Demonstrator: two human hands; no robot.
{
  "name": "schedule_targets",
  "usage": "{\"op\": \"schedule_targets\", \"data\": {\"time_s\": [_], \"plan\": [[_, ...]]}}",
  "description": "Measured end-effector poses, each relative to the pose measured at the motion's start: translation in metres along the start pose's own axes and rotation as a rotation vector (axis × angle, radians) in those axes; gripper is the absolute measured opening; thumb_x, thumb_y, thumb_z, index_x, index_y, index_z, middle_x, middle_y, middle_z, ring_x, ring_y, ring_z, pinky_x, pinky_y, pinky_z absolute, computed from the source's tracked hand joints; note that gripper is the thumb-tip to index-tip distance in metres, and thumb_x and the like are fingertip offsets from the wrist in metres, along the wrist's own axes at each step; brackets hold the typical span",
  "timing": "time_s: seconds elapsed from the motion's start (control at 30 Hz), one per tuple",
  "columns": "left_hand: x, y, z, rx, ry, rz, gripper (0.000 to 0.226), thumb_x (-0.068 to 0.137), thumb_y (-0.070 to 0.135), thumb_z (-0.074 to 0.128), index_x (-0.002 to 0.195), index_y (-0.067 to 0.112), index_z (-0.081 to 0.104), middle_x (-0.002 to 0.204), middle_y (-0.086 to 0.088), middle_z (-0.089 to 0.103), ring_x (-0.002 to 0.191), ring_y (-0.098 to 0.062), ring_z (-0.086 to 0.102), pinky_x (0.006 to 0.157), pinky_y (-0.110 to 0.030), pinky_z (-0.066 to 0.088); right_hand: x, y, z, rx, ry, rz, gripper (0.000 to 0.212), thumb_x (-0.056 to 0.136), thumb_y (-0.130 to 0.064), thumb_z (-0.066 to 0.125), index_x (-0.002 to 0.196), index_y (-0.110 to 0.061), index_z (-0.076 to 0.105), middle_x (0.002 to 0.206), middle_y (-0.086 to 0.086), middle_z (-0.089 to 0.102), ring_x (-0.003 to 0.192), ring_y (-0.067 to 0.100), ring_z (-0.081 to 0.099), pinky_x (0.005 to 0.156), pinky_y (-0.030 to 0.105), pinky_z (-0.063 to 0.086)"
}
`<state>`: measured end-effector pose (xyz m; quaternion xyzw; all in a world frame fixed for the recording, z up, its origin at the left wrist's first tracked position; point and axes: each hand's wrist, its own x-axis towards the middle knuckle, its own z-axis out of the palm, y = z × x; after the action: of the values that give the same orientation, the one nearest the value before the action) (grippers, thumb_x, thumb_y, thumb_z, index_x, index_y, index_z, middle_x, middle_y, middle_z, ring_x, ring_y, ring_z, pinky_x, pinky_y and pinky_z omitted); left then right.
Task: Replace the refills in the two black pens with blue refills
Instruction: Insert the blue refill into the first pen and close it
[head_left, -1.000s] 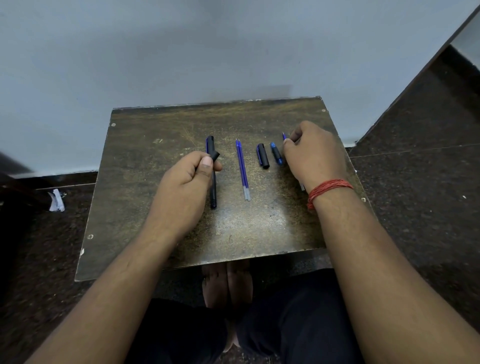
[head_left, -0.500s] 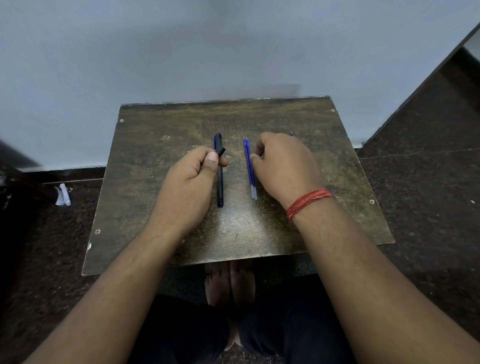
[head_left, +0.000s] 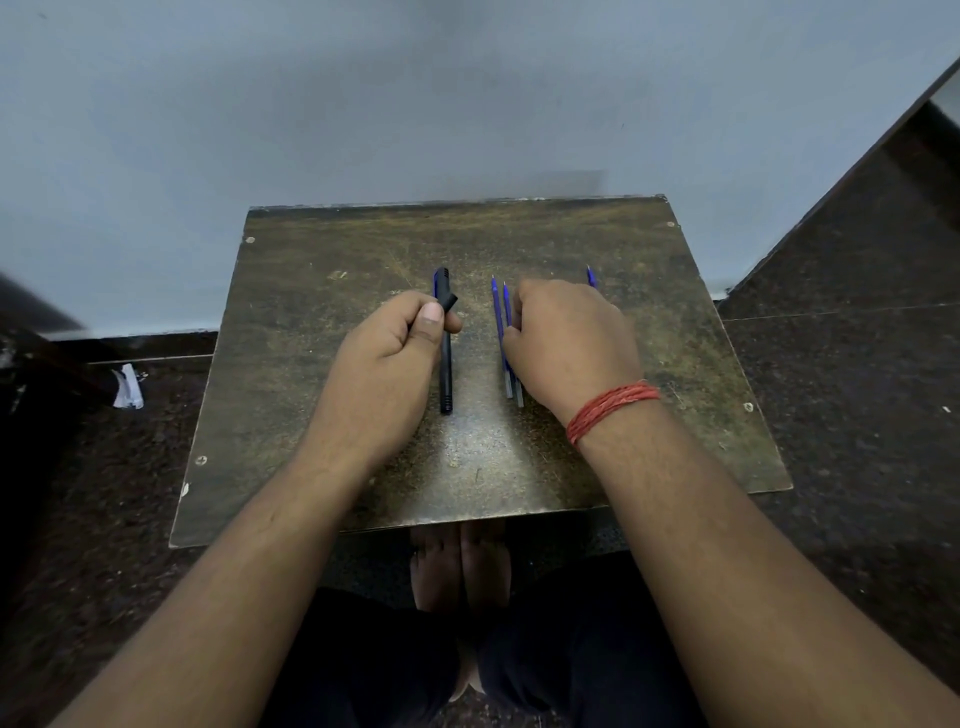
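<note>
Dim, cool indoor light falls evenly from above, leaving the grey wall (head_left: 467, 93) flat and shadowless. A pale sheen glares off the worn counter (head_left: 467, 452) near its front middle. The dark floor (head_left: 857, 389) sinks into near black, its detail lost. Wide-angle distortion bends the counter's edges and stretches the forearms toward the lower corners. A blurred dark shape smears the left edge; the centre stays reasonably sharp.

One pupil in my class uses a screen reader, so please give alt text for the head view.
A person's left hand holds a black pen lying on a worn brown table, while the right hand rests beside two blue refills laid side by side. A red thread circles the right wrist.
</note>
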<state>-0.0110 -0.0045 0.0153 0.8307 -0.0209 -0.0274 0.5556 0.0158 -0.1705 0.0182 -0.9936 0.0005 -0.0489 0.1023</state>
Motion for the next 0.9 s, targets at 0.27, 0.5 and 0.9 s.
{"op": "schedule_targets", "data": {"time_s": [0.27, 0.5, 0.9], "plan": [[-0.001, 0.003, -0.001, -0.002, 0.009, 0.008, 0.035, 0.099, 0.043, 0.038, 0.096, 0.024, 0.067, 0.052, 0.020, 0.047, 0.054, -0.003, 0.039, 0.060, -0.033, 0.030, -0.004, -0.004, 0.000, -0.104, -0.006, -0.017, 0.006, 0.088, -0.022, 0.053, 0.082, -0.024, 0.052, 0.088, 0.004, 0.067, 0.090, 0.031, 0.065, 0.072, 0.039, 0.032], [-0.002, 0.004, -0.002, -0.009, 0.006, 0.012, 0.033, 0.101, 0.041, 0.038, 0.095, 0.025, 0.067, 0.052, 0.020, 0.047, 0.052, -0.002, 0.038, 0.059, -0.032, 0.029, -0.003, -0.006, 0.002, -0.104, -0.065, 0.025, 0.036, 0.089, -0.023, 0.057, 0.064, -0.019, 0.031, 0.062, -0.002, 0.031, 0.068, 0.027, 0.046, 0.067, 0.037, 0.038], [-0.001, 0.006, -0.002, 0.010, 0.015, -0.009, 0.030, 0.109, 0.030, 0.041, 0.097, 0.023, 0.067, 0.053, 0.022, 0.050, 0.050, 0.002, 0.041, 0.058, -0.030, 0.029, 0.000, -0.012, -0.022, 0.399, -0.006, 0.152, 0.021, 0.076, -0.032, 0.060, 0.069, -0.013, 0.058, 0.065, 0.000, 0.063, 0.064, 0.017, 0.058, 0.055, 0.027, 0.046]]}}
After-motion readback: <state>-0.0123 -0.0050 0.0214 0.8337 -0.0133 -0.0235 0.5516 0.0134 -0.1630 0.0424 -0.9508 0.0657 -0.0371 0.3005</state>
